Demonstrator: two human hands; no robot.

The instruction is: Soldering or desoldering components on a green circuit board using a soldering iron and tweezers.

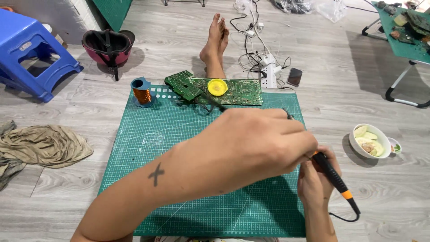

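Head view: my right hand grips the soldering iron over the cutting mat; my left hand crosses above it, grip unclear.

One head-worn camera looks steeply down and forward from above the mat on the floor. The hands sit close at the near edge; a stool lies far left.

Looks like a home floor turned electronics bench: grey laminate floor, green cutting mat mid-frame, circuit boards, blue plastic stool upper left, probably a food bowl at right.
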